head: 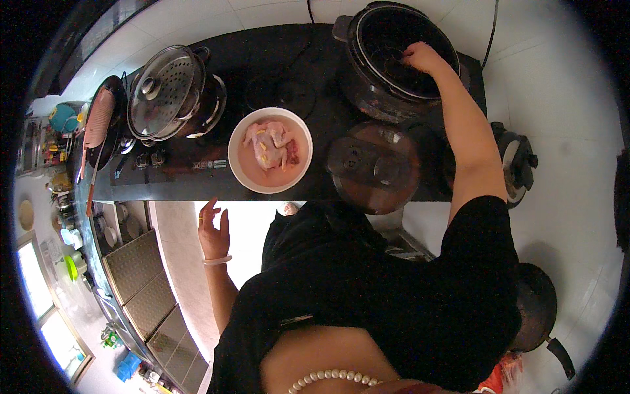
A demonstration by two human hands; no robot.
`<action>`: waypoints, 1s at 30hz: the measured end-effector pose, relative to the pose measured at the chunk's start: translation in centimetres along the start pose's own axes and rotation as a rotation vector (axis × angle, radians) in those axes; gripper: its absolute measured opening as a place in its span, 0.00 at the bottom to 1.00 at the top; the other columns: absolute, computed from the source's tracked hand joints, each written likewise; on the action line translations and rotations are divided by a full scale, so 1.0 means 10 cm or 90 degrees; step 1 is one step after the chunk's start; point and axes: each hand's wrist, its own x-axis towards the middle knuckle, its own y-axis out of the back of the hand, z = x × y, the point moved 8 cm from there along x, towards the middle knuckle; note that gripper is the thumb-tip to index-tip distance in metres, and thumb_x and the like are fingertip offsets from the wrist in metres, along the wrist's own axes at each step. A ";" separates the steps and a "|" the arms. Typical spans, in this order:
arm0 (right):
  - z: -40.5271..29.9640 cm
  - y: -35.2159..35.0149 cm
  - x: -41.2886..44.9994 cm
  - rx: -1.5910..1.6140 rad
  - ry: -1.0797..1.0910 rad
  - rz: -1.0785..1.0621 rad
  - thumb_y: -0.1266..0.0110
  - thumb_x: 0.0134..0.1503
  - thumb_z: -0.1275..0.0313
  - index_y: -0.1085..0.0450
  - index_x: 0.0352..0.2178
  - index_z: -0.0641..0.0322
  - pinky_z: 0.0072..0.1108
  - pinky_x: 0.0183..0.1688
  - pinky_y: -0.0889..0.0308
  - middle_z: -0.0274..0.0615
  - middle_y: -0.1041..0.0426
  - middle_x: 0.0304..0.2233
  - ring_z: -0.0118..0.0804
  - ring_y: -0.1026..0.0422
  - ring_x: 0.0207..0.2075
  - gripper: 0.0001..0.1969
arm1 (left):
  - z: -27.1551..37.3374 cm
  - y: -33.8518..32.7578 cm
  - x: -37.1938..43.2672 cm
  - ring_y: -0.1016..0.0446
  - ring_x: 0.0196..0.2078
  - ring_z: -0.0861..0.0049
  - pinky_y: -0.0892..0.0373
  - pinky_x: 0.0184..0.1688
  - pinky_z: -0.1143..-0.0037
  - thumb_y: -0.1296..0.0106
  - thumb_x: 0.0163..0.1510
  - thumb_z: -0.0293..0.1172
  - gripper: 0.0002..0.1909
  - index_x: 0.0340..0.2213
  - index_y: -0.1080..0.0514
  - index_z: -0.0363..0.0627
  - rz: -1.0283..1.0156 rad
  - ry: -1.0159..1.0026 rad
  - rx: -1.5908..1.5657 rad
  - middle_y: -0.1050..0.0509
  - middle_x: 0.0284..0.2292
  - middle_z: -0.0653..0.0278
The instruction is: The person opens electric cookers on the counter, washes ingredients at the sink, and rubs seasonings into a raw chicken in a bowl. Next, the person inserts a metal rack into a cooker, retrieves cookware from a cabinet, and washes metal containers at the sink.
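Note:
My right hand (422, 57) reaches into the mouth of a large dark pot (384, 98) at the back right of the black counter. Its fingers are bent together, and the dark interior hides whether they grip anything. Hanging in the air before the counter's front edge, my left hand (213, 232) is empty, fingers apart, with a ring and a pale bracelet. Between the two hands stands a white bowl (236, 170) of pinkish liquid. A raw whole bird (268, 145), probably a chicken, lies in it with several yellowish slices on top. A round dark lid (376, 167) rests in front of the pot.
A steel steamer pot (197, 111) with a tilted glass lid (162, 93) stands to the left. Beyond it is a dark wok (117, 115). Another lidded pot (514, 167) sits right of my forearm, and a frying pan (534, 305) hangs or leans at the lower right.

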 end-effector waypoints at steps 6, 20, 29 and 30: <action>-0.47 -0.46 -0.06 -0.054 0.103 -0.178 0.53 0.47 0.70 0.32 0.39 0.61 0.29 0.43 0.39 0.51 0.31 0.39 0.46 0.33 0.41 0.16 | -0.04 -0.03 0.00 0.29 0.33 0.71 0.32 0.34 0.74 0.48 0.44 0.21 0.19 0.41 0.35 0.39 -0.001 -0.005 0.008 0.30 0.36 0.56; -0.12 0.51 -0.32 0.703 0.064 0.072 0.60 0.54 0.75 0.34 0.39 0.66 0.20 0.34 0.33 0.41 0.29 0.30 0.30 0.31 0.30 0.12 | 0.06 -0.09 0.12 0.29 0.35 0.67 0.31 0.34 0.71 0.49 0.45 0.21 0.17 0.40 0.35 0.40 -0.025 0.015 0.018 0.30 0.35 0.54; 0.33 -0.07 -0.18 1.117 -0.064 -0.050 0.60 0.49 0.81 0.39 0.43 0.70 0.26 0.42 0.36 0.41 0.33 0.35 0.36 0.33 0.36 0.17 | 0.10 -0.14 0.20 0.29 0.32 0.67 0.32 0.34 0.71 0.49 0.44 0.20 0.17 0.39 0.35 0.39 -0.014 -0.027 -0.008 0.30 0.33 0.54; 0.41 -0.13 -0.21 1.058 -0.174 -0.026 0.60 0.50 0.79 0.40 0.44 0.67 0.28 0.43 0.36 0.43 0.33 0.37 0.37 0.33 0.37 0.17 | 0.12 -0.13 0.21 0.29 0.32 0.67 0.32 0.34 0.71 0.49 0.44 0.20 0.17 0.39 0.35 0.39 -0.014 -0.028 -0.008 0.30 0.33 0.54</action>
